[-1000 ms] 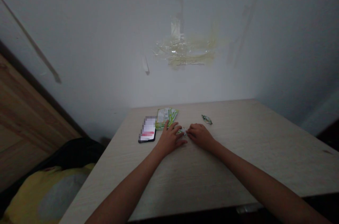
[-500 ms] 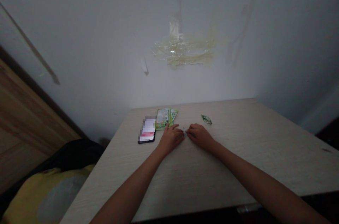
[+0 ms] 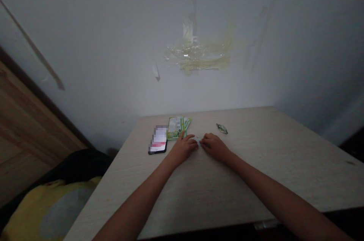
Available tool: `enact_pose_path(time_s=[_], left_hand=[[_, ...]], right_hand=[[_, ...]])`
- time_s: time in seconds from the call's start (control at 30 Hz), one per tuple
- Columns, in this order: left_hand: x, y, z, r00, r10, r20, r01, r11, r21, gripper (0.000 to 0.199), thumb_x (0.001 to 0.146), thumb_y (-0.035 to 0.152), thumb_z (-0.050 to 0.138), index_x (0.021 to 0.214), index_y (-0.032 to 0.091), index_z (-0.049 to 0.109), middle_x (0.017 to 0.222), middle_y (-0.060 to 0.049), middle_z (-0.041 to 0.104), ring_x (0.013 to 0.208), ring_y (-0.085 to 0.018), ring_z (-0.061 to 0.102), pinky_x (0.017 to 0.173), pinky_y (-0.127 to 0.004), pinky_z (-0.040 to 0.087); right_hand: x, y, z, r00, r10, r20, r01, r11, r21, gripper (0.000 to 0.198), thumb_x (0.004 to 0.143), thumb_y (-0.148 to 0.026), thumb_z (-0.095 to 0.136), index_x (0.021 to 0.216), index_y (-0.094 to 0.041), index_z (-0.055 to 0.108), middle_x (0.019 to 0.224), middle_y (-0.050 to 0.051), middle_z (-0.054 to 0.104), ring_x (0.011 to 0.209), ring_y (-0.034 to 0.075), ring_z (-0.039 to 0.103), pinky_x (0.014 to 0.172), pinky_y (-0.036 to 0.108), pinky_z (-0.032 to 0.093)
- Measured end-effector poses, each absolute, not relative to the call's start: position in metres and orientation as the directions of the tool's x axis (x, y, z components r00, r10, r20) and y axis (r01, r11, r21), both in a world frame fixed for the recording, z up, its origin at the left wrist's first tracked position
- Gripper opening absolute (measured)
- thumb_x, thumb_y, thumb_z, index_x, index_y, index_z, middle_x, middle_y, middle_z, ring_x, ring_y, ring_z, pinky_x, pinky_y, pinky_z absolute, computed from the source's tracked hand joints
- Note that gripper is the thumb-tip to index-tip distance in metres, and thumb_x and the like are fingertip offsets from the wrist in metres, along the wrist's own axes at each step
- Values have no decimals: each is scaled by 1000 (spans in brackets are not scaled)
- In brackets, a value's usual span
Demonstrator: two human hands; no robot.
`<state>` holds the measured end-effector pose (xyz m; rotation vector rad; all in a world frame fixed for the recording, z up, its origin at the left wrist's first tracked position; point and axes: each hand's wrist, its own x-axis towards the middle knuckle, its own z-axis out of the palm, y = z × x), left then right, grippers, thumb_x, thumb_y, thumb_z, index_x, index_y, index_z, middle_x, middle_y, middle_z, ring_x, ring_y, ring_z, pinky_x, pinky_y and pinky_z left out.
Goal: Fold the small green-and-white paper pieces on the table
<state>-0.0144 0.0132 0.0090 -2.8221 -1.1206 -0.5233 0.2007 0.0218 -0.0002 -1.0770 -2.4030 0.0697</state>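
Right fingers (image 3: 206,142) pinching whitish scrap (image 3: 198,140) | left fingers (image 3: 191,143) curled, hold unclear | scrap between them

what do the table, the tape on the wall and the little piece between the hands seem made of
Table: probably wood-grain laminate, matt, going by its fine pale streaks. Tape: likely clear plastic film, glossy, since it glints and wrinkles. Little piece: maybe thin paper or plastic; it looks whitish, but is too small to settle material or finish.

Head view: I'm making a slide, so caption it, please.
Left hand and right hand at a small pale piece on a table, phone and green packets nearby.
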Motion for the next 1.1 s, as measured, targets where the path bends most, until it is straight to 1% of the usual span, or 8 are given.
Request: enact_pose_path(time_s=[0.1,0.23,0.4,0.5,0.63,0.77,0.97,1.1], left_hand=[[-15,13,10,684,646,339,670,-740,56,23,93,26,52,108,31,68,113,0,71,128,-22,47,116,-59,11],[-19,10,10,673,651,351,670,-737,83,25,94,28,50,112,33,67,115,0,70,131,-21,45,117,-57,10],[-20,6,13,683,651,332,659,-745,105,27,94,26,49,114,31,66,115,0,70,130,-20,46,117,-56,10],[-18,5,15,681,658,321,663,-740,113,26,94,26,47,112,30,65,115,0,69,129,-19,46,117,-56,10],[-16,4,15,668,668,329,675,-729,109,24,95,30,46,109,30,66,113,0,69,129,-20,45,117,-56,10],[-16,5,15,663,679,317,684,-721,115,24,94,34,48,109,31,66,115,-1,67,131,-23,43,116,-59,10],[-15,4,15,633,698,335,718,-691,82,23,90,38,54,109,36,66,117,1,67,134,-29,38,113,-65,11],[-15,4,15,623,722,302,732,-674,101,24,91,39,52,111,38,65,118,1,67,135,-31,37,111,-69,9]], right_hand=[[201,23,-1,-561,713,422,689,684,-240,17,92,-24,54,92,-17,70,88,7,62,87,18,55,79,30,41],[202,24,-2,-571,706,418,680,692,-242,17,92,-23,54,94,-17,71,88,7,62,87,18,55,79,30,41],[202,24,-3,-562,714,418,688,684,-244,18,92,-23,54,95,-17,71,89,7,62,88,18,55,79,30,41],[201,24,-3,-559,713,423,689,683,-241,17,92,-22,54,94,-17,71,88,7,62,87,18,54,79,30,41],[201,24,-4,-556,711,430,690,684,-238,16,91,-21,55,94,-17,70,89,6,62,88,18,54,78,30,42],[202,24,-4,-561,706,432,679,691,-249,16,91,-21,55,94,-17,70,89,6,61,88,18,54,80,30,42],[203,25,-6,-550,706,447,673,691,-263,16,91,-21,55,94,-18,70,89,6,61,89,18,54,81,30,42],[203,27,-9,-548,706,449,672,691,-266,16,92,-21,55,93,-17,70,89,6,61,90,18,54,81,30,42]])
